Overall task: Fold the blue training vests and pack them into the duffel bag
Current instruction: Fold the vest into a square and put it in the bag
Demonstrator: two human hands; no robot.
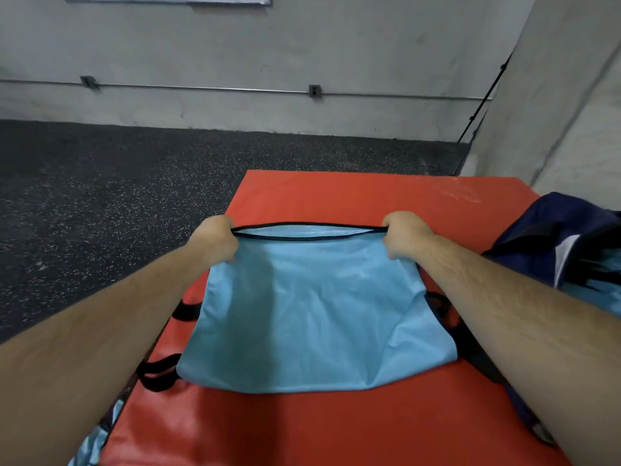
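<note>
1. At 7 o'clock, off the near left corner of the red mat, a crumple of light-blue fabric shows at the picture's lower edge.
2. Black strap loops stick out at 8 o'clock along the mat's left side, just beside the near left corner of the blue vest.
3. The vest sits at the centre. Its near hem rests on the mat, and its far, black-trimmed edge is lifted and drawn taut.
4. At 11 o'clock the left hand grips the vest's far left corner, fingers curled round the cloth.
5. At 1 o'clock the right hand grips the far right corner the same way.
6. At 3 o'clock the navy duffel bag lies on the mat's right edge, with pale blue cloth showing at its near side.
7. From 9 to 11 o'clock runs dark speckled floor, and at 12 o'clock a grey wall carries a thin pipe.
</note>
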